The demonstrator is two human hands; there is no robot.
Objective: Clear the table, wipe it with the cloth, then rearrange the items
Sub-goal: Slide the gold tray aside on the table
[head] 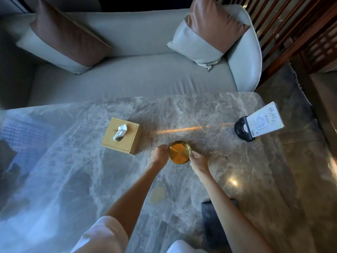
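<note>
Dish [179, 152] of brushed gold metal, round and shallow with a raised rim, resting mid-bench on polished grey marble veined in white. Flanked by 2 hands: left hand [160, 153] at the dish's left rim, fingers curled against the edge; right hand [198, 161] at the lower right rim, fingertips pinching it. Both gripping the dish between them, bare forearms reaching in from the near edge, converging in a narrow V, white short sleeves [104, 236] at the bottom.

Bench [228, 161] glossy and reflective, rounded at the far right corner, washed with pale blue window glare across the left half and crossed by a thin orange streak of light beyond the dish. Faint yellowish smudge [157, 195] on the marble between the forearms.

Tissue box [121, 136], a pale wooden cube with square edges, just left of the dish and apart from it, crumpled white tissue poking from the top opening. Sign stand [259, 123] at the far right bench edge, well apart from the dish: black rounded base holding a tilted white card with printed characters and a code. Dark cloth [213, 221], soft and matte, lying flat at the near edge under the right forearm.

Beyond the bench, grey upholstered sofa [127, 75] with smooth curved arm, and 2 cushions [207, 31], each half brown, half pale grey. Dark wooden slats [291, 30] at the upper right.
</note>
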